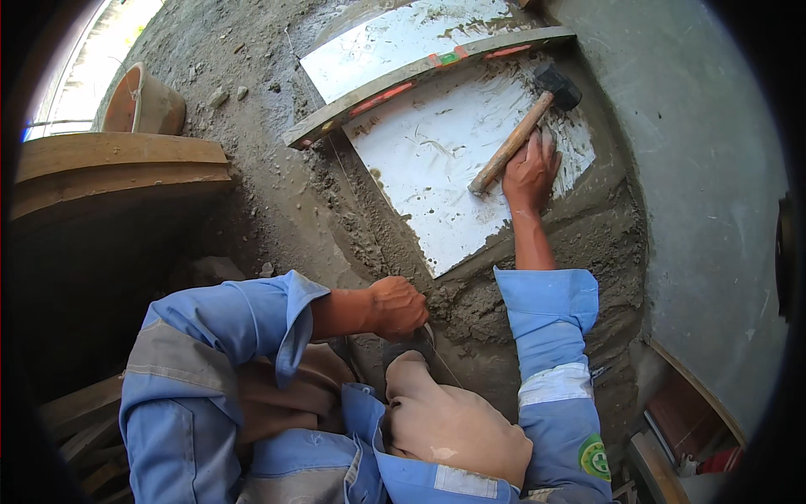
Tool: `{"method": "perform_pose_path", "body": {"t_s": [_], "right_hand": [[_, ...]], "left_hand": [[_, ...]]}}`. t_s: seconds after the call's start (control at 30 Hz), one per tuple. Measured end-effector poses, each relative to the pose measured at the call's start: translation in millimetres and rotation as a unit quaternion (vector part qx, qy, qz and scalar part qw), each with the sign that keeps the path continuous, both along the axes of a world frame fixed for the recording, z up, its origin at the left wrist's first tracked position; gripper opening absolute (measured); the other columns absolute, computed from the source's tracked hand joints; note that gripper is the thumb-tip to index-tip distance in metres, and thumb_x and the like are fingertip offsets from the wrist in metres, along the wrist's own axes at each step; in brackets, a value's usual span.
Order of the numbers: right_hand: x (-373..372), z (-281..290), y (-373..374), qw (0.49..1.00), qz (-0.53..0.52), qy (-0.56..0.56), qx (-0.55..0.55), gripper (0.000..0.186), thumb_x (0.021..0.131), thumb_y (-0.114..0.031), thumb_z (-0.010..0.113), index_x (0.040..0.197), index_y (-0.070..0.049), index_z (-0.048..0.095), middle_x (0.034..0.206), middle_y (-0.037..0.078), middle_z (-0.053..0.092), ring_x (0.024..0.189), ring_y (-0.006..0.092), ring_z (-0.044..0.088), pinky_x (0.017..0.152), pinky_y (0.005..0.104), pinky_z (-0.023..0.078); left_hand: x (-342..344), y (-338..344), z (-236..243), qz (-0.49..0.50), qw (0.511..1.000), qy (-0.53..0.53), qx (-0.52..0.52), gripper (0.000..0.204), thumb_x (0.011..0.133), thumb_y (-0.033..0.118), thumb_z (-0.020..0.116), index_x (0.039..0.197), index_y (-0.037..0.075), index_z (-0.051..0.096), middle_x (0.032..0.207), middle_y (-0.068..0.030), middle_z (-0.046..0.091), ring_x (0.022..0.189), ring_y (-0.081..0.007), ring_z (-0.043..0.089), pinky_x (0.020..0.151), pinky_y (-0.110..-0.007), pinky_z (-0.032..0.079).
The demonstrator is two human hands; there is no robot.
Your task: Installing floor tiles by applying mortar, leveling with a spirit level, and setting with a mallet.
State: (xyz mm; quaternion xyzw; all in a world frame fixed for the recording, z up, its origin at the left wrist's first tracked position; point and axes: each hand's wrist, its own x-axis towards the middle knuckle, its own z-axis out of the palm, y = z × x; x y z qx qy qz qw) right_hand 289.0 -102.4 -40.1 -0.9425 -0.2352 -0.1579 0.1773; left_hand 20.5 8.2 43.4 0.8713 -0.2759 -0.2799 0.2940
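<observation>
My right hand point(530, 175) rests on a mortar-smeared white tile point(428, 202), fingers loosely bent and apart beside a hammer point(512, 144) with a wooden handle and dark head. The hammer lies diagonally across the tile. A long spirit level point(382, 97) with a green vial crosses the tile's upper edge, beside a second white tile point(378, 46). My left hand point(395, 308) is closed below the tile; a pale strip and thin line show under it, but I cannot make out what it grips. Wet grey mortar point(457, 307) surrounds the tile's lower edges.
A bucket point(159, 105) stands at the upper left, behind stacked wooden boards point(117, 155). A grey wall or panel point(697, 168) runs along the right. Planks point(651, 462) and reddish items lie at the lower right. Rough rubble-strewn ground point(218, 92) spans the upper left.
</observation>
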Motion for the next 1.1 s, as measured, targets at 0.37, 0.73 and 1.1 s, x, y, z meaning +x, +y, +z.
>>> {"method": "perform_pose_path", "body": {"t_s": [0.37, 0.73, 1.1], "right_hand": [[1.4, -3.3, -0.7, 1.0, -0.002, -0.011, 0.014, 0.032, 0.096, -0.016, 0.047, 0.12, -0.001, 0.062, 0.138, 0.018, 0.054, 0.129, 0.0362, 0.05, 0.111, 0.0555, 0.036], [1.4, -2.7, -1.0, 1.0, -0.002, 0.011, 0.0, 0.035, 0.095, -0.016, 0.048, 0.124, -0.001, 0.06, 0.141, 0.018, 0.051, 0.13, 0.0359, 0.049, 0.114, 0.054, 0.034], [-1.0, 3.9, -3.8, 0.999, -0.004, 0.033, -0.012, 0.036, 0.097, -0.016, 0.045, 0.128, -0.002, 0.057, 0.143, 0.016, 0.049, 0.132, 0.0349, 0.047, 0.114, 0.0534, 0.033]], "left_hand": [[2.9, 16.7, 3.3, 0.022, 0.996, 0.059, 0.063, 0.028, 0.078, 0.031, 0.068, 0.086, 0.004, 0.067, 0.072, -0.0168, 0.068, 0.074, -0.0376, 0.069, 0.063, -0.048, 0.055], [-5.4, 9.8, 1.7, 0.105, 0.985, 0.127, 0.046, 0.04, 0.083, 0.038, 0.068, 0.103, 0.003, 0.065, 0.08, -0.0203, 0.069, 0.081, -0.0411, 0.068, 0.07, -0.05, 0.055], [4.2, 0.6, -5.0, 0.435, 0.857, 0.269, -0.062, 0.052, 0.087, 0.046, 0.067, 0.11, 0.0, 0.07, 0.101, -0.0246, 0.071, 0.099, -0.0388, 0.068, 0.086, -0.043, 0.052]]}}
